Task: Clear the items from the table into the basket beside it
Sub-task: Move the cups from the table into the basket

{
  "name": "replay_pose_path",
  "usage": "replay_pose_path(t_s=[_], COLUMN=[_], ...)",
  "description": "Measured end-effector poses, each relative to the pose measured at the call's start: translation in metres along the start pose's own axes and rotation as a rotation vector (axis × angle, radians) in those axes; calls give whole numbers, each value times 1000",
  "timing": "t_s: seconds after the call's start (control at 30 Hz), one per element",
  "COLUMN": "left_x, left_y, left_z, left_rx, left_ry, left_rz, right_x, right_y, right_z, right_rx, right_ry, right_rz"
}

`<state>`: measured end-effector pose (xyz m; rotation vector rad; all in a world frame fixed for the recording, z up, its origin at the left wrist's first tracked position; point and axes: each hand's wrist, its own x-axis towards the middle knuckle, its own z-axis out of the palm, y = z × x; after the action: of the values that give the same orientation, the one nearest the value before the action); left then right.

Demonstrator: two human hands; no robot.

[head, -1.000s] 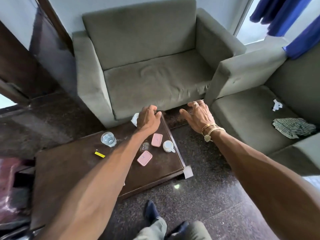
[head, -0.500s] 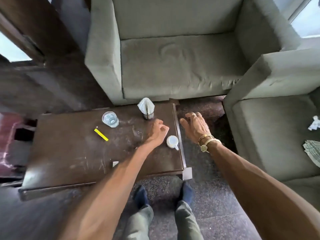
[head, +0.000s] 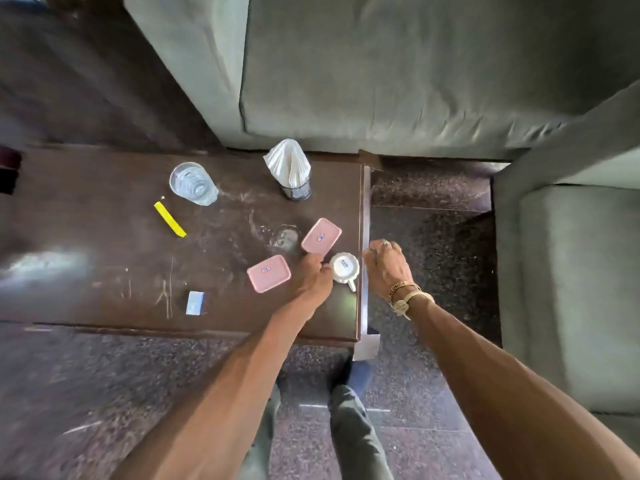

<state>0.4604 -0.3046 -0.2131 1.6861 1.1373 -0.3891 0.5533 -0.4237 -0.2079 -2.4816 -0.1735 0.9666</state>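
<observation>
On the dark wooden table (head: 104, 258) lie two pink lidded boxes (head: 321, 236) (head: 268, 278), an upturned white cup (head: 344, 268), a clear glass (head: 193, 183), a mesh holder stuffed with tissues (head: 292, 171), a yellow strip (head: 169, 219) and a small blue packet (head: 194, 302). My left hand (head: 313, 277) rests between the nearer pink box and the cup, fingers loosely curled, thumb against the cup's left side. My right hand (head: 388, 265) hovers just past the table's right edge beside the cup, fingers relaxed and holding nothing. No basket is in view.
A grey sofa (head: 381, 81) stands close behind the table and a grey armchair (head: 571, 271) to the right, with a strip of speckled floor (head: 433, 237) between. My legs and feet (head: 346, 393) are at the table's near right corner.
The view has tilted further down over the table. My left hand slid back from the tissue holder to the cup's left side, and my right hand closed in on the cup from the right.
</observation>
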Motion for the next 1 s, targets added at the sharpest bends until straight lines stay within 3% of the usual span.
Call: replay_pose_path(t_s=[0.37,0.6,0.83,1.0], left_x=[43,38,-23,-78], left_y=[-21,-15,49,114], left_z=[43,40,-11,-81], left_rx=[-238,-555,-620,-765], left_ry=[52,8,25,125], left_rz=[-197,-297,-181,-97], right_x=[44,40,-12,-60], right_y=[18,16,-48,-133], right_z=[53,55,-17,-90], right_rx=[114,113,230,195], right_ry=[-148,-109,-10,28], right_rz=[71,104,19,-231])
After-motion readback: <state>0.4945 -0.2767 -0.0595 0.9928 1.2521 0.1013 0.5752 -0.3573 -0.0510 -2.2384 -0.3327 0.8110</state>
